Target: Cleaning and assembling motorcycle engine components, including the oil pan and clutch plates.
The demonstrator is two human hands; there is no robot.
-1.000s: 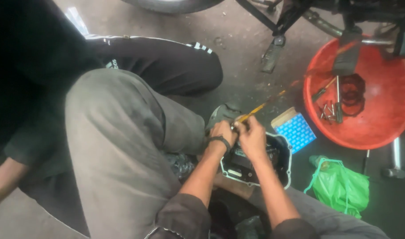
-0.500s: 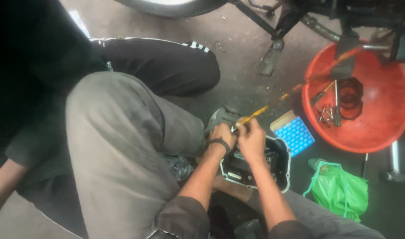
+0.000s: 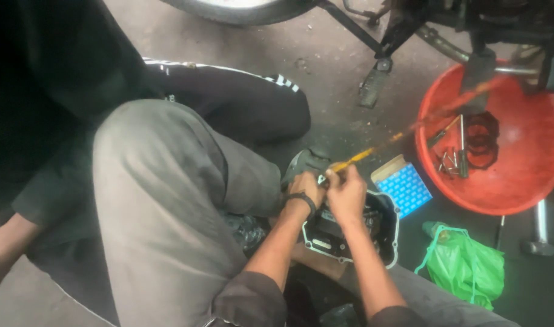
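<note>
Your two hands meet over a dark engine cover (image 3: 349,233) with a pale gasket rim, which sits on the floor between your legs, low in the middle of the view. Your right hand (image 3: 345,195) is clenched around the near end of a long yellow-handled tool (image 3: 355,158); the tool runs up and to the right from your fist, its far part blurred. Your left hand (image 3: 305,186), with a dark band at the wrist, is curled closed just beside the right, fingertips touching a small pale part at the tool's near end. What that part is cannot be told.

Just right of the cover lies a small blue patterned box (image 3: 405,186), nearly touching its edge. Beyond it stands a red plastic basin (image 3: 531,181) holding bolts and dark rings. Below the basin lies a green plastic bag (image 3: 467,266), near the cover's lower right corner.

To your left, a person's bent knee in grey trousers (image 3: 162,206) fills much of the view, close to your left forearm, with a black trouser leg striped in white behind it. At the top edge are a tyre (image 3: 240,7) and a motorcycle's stand (image 3: 374,85) on the concrete.
</note>
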